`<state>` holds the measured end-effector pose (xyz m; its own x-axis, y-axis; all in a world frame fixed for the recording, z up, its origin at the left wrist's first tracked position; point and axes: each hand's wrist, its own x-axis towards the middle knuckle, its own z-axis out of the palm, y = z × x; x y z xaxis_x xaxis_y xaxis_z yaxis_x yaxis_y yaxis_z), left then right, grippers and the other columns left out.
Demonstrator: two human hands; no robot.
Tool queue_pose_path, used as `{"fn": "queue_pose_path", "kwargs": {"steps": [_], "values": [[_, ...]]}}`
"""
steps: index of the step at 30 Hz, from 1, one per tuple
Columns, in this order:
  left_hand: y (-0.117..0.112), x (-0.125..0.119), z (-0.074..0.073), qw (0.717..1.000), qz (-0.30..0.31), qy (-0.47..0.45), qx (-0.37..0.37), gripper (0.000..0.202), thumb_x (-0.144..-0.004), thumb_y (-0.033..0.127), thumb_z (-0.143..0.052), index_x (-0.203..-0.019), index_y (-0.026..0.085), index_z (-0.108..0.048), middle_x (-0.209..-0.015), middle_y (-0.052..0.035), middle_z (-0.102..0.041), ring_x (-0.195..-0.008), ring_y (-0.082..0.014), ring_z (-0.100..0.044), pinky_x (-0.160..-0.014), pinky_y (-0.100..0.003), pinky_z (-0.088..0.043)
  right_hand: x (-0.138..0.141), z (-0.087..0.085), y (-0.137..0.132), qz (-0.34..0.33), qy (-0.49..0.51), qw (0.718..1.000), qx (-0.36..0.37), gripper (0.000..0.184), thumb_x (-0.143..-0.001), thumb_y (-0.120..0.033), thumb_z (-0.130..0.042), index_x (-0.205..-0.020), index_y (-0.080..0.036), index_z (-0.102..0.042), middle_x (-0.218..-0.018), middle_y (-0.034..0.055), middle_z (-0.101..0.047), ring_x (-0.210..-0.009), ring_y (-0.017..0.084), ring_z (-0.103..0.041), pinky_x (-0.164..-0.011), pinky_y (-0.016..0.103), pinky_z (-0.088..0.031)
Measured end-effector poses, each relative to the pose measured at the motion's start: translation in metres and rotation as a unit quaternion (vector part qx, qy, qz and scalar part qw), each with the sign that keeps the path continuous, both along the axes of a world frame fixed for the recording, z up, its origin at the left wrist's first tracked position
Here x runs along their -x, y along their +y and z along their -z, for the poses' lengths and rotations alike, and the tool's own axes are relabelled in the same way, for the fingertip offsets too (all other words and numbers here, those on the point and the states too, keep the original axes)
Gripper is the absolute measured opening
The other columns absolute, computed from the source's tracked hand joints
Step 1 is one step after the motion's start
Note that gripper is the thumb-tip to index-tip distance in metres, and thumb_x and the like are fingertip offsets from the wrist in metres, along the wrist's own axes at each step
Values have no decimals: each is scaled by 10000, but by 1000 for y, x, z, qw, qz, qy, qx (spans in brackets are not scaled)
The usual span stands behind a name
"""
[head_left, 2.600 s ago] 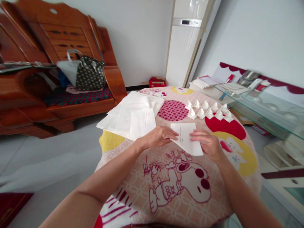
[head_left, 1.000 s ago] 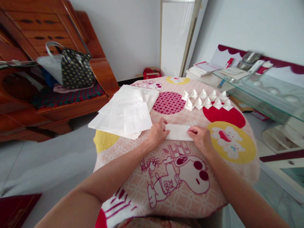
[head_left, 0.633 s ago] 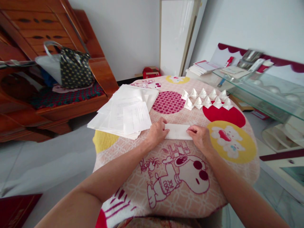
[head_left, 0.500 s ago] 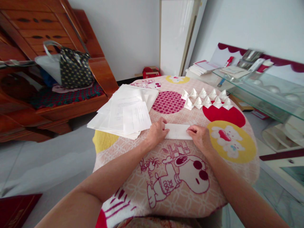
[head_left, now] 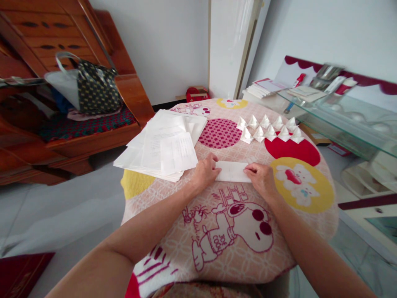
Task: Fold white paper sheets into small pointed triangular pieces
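A folded strip of white paper (head_left: 232, 171) lies flat on the patterned tablecloth (head_left: 182, 231), its long side running left to right. My left hand (head_left: 205, 170) grips its left end, fingers bent over the edge. At the other end, my right hand (head_left: 261, 177) pinches the paper between thumb and forefinger. Close beyond my left hand spreads a pile of white paper sheets (head_left: 155, 140), some with faint print. Two rows of small folded white paper shapes (head_left: 271, 133), pointed at the top, stand on the cloth past my right hand.
To the right is a glass shelf (head_left: 350, 120) bearing papers, a metal container and cups. A wooden bench (head_left: 93, 136) with a black patterned bag (head_left: 98, 87) stands at the left. Behind the round table, a red item (head_left: 197, 94) sits by the wall.
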<state>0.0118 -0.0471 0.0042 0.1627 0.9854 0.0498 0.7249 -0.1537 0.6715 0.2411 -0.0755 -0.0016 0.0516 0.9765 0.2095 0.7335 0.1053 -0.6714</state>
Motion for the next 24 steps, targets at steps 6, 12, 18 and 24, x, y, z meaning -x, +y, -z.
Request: {"fn": "queue_pose_path", "kwargs": {"steps": [6,12,18,24], "values": [[0,0,1,1000,12,2,-14,257,-834,121,-686,-1061,194,-592,-656,64,-548,-670,-158,-582,-715,-289,-448,1,-1,0,2,-7,1000,1,179,-801,-243,-627,-705,-175,-762,-685,54,-740,-637,188,-632,-624,294,-417],[-3,0,3,998,30,44,-17,232,-877,145,-651,-1095,206,-600,-713,31,-603,-741,-177,-626,-771,-305,-497,0,-1,1,2,-15,1000,7,166,-800,-236,-641,-706,-182,-767,-683,48,-738,-644,192,-638,-628,298,-416],[-1,3,5,987,107,38,-116,354,-816,37,-641,-1131,200,-649,-1264,-94,-664,-1221,-252,-614,-1078,-431,-509,-1,0,2,-6,-18,1000,1,164,-810,-238,-644,-710,-190,-765,-693,41,-741,-658,193,-644,-644,299,-431],[8,3,14,969,227,-15,-97,469,-844,-66,-493,-1132,214,-734,-1450,-69,-633,-1361,-205,-581,-1182,-416,-462,-1,2,3,1,-23,1000,5,163,-809,-242,-645,-718,-188,-769,-708,53,-746,-674,200,-656,-662,304,-445]]}}
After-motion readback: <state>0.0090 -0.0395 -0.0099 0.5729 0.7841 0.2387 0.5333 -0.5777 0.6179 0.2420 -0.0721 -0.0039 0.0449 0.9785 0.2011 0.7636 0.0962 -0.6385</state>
